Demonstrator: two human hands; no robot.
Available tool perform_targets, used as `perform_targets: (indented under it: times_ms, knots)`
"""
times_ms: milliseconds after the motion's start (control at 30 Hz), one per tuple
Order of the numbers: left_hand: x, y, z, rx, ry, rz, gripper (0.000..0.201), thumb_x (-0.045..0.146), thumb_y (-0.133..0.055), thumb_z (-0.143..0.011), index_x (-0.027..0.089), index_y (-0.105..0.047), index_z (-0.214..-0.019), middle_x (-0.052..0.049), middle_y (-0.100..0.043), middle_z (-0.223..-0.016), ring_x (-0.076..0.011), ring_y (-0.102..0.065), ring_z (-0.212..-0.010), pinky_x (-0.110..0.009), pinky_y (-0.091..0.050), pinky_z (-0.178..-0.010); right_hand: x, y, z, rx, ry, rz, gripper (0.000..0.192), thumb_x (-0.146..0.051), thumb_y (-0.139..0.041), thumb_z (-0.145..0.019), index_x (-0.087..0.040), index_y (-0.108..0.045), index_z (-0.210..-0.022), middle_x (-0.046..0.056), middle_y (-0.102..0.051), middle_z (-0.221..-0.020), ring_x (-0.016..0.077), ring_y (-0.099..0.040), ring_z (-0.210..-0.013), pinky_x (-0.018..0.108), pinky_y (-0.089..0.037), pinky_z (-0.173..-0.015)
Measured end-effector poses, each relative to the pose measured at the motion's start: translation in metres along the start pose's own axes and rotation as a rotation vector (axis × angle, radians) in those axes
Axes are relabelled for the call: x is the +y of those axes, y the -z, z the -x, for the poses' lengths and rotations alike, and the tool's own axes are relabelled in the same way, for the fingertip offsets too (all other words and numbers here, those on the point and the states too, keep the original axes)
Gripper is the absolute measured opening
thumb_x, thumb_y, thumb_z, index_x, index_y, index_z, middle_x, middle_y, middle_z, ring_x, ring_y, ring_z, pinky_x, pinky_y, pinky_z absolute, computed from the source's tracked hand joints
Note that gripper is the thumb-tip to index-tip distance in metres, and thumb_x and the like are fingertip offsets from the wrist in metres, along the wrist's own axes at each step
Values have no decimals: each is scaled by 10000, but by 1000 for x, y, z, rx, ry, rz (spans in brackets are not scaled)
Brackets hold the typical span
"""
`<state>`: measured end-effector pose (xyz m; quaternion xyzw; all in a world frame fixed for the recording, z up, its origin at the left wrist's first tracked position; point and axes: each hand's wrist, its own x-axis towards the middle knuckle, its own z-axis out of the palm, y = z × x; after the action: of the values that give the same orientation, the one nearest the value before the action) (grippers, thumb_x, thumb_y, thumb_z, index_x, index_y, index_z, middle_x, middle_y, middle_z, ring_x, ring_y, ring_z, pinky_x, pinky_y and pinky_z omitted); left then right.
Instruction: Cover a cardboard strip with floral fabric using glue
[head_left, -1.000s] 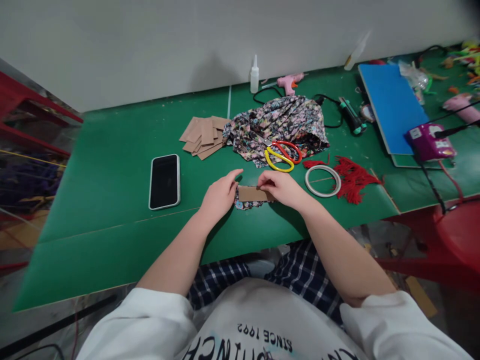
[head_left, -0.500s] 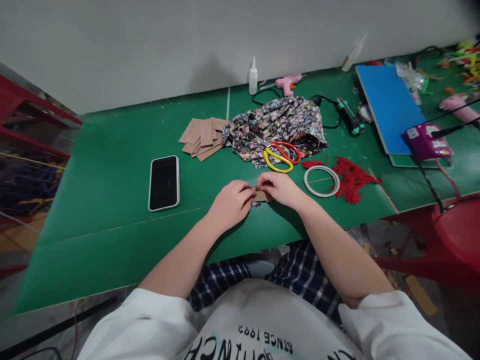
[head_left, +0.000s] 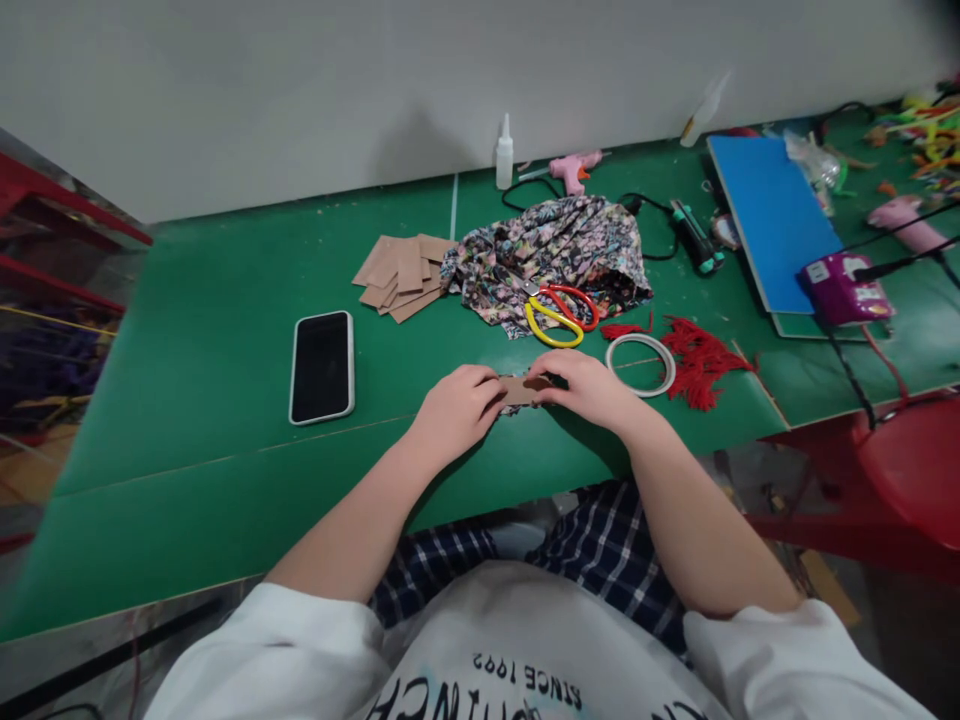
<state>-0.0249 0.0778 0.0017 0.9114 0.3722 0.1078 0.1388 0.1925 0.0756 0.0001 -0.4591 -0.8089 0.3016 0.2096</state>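
Two bare hands meet over a small brown cardboard rectangle (head_left: 519, 390) lying flat on the green counter (head_left: 225, 400). Left hand (head_left: 457, 408) pinches its 9 o'clock end; right hand (head_left: 589, 385) presses its 3 o'clock end, fingers (head_left: 551, 382) curled narrow on the card. Floral fabric scrap peeks beneath. White tape ring (head_left: 640, 364) lies at 3 o'clock, black smartphone (head_left: 322, 366) at 9 o'clock.

Scissors (head_left: 561, 312), tape ring (head_left: 640, 364) beyond hands
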Motion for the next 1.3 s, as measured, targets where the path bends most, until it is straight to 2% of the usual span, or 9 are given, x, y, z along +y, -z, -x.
perform_targets:
  times_ms: [200, 500, 833, 1033, 1167, 1300]
  knots:
    - [0, 1, 0, -11, 9, 10, 275, 269, -479, -875, 156, -580, -1104, -90, -579, -1046, -224, -511, -990, -356, -445, -847, 0, 4, 9, -52, 46, 35, 292, -183, -641, -741, -218, -596, -1027, 64, -625, -1047, 212, -541, -992, 362, -413, -866]
    - [0, 2, 4, -13, 49, -3, 322, 304, -511, -862, 151, -542, -1144, -97, -552, -1013, -233, -491, -967, -359, -435, -831, -3, 4, 10, -43, 39, 60, 275, -163, -586, -773, -203, -584, -1044, 67, -630, -1021, 198, -552, -939, 342, -430, -827]
    - [-12, 12, 5, -104, 28, 0, 476, 380, -605, -800, 199, -482, -1223, -73, -534, -1046, -228, -480, -972, -332, -403, -830, -5, 3, 9, -35, 63, 85, 259, -142, -552, -777, -195, -579, -1029, 57, -623, -1000, 188, -543, -938, 327, -430, -828]
    - [-14, 11, 5, -111, 7, -11, 435, 378, -594, -810, 238, -515, -1214, -71, -522, -1049, -227, -475, -974, -342, -393, -835, -5, 3, 9, -27, 79, 94, 295, -148, -570, -770, -210, -563, -1059, 56, -604, -1066, 203, -526, -1013, 356, -422, -880]
    - [-15, 11, 5, -109, -2, -9, 422, 388, -585, -815, 238, -526, -1205, -71, -522, -1049, -222, -473, -970, -342, -393, -835, 0, 3, 11, 14, 74, 102, 278, -187, -582, -788, -206, -562, -1064, 62, -602, -1094, 204, -522, -1046, 358, -416, -906]
    - [-12, 10, 4, -83, 17, -10, 375, 392, -526, -853, 212, -542, -1182, -79, -532, -1026, -217, -478, -955, -337, -397, -820, 8, 5, 12, 160, 24, 167, 179, -179, -536, -822, -187, -599, -989, 66, -642, -991, 204, -548, -978, 360, -428, -875]
